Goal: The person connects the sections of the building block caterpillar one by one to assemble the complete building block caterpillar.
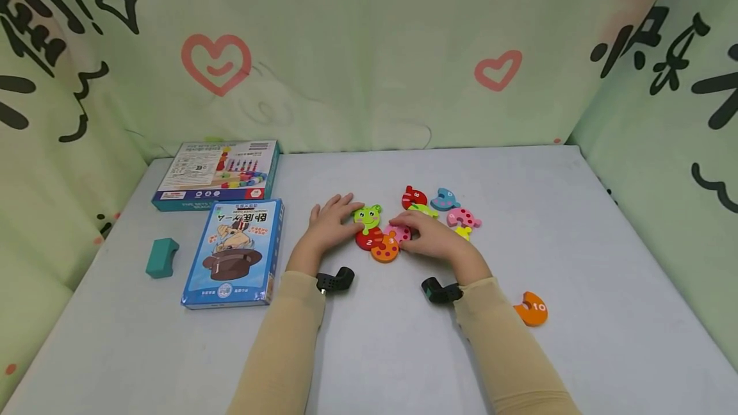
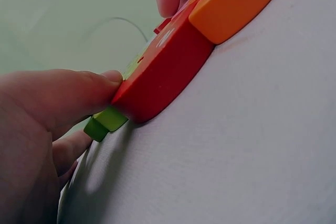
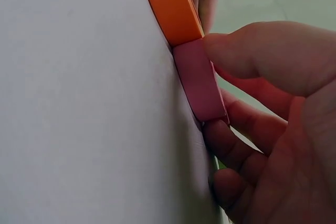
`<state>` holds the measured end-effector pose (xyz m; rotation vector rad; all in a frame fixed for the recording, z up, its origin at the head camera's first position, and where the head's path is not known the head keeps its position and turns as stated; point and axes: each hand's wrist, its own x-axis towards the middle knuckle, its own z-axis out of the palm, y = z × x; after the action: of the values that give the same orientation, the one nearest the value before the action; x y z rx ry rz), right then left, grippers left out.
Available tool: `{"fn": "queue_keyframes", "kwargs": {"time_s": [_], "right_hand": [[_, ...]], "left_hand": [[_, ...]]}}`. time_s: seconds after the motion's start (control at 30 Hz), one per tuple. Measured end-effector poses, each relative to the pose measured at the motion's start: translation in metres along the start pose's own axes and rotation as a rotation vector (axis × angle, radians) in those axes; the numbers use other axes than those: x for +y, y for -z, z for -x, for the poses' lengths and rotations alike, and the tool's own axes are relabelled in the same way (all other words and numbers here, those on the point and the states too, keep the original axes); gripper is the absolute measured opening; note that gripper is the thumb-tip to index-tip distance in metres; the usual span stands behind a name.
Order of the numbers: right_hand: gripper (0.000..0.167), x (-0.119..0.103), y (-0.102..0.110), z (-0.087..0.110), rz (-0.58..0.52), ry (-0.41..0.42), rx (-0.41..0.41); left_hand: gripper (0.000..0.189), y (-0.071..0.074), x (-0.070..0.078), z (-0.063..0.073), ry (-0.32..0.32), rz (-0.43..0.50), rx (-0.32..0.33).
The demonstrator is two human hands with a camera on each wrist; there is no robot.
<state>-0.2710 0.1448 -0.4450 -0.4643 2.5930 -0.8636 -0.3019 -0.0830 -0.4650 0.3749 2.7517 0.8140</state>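
Observation:
My left hand holds a green frog-head puzzle piece between thumb and fingers. Joined below it are a red piece marked 2 and an orange spotted piece marked 3. A pink spotted piece touches the orange one, and my right hand pinches it by its edges. In the left wrist view the thumb lies where green and red pieces meet. The right palm and fingers hide part of the pink piece in the head view.
Beyond the right hand lie loose red, blue, pink and yellow pieces. An orange piece marked 10 sits by the right sleeve. Two boxes, one blue, one white, and a teal block stand left.

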Motion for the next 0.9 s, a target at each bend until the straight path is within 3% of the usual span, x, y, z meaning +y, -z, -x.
{"fn": "queue_keyframes", "kwargs": {"time_s": [0.47,0.73,0.9], "right_hand": [[0.049,-0.001,0.007,0.005,-0.026,-0.019,0.024],[0.045,-0.007,0.064,0.054,-0.198,0.042,0.310],[0.045,0.000,0.074,0.065,-0.200,0.016,0.415]], "left_hand": [[0.052,-0.001,-0.001,0.000,0.004,-0.001,0.004],[0.051,-0.001,0.000,0.000,-0.002,0.007,-0.001],[0.051,-0.001,-0.001,0.001,-0.005,0.009,0.002]]}}
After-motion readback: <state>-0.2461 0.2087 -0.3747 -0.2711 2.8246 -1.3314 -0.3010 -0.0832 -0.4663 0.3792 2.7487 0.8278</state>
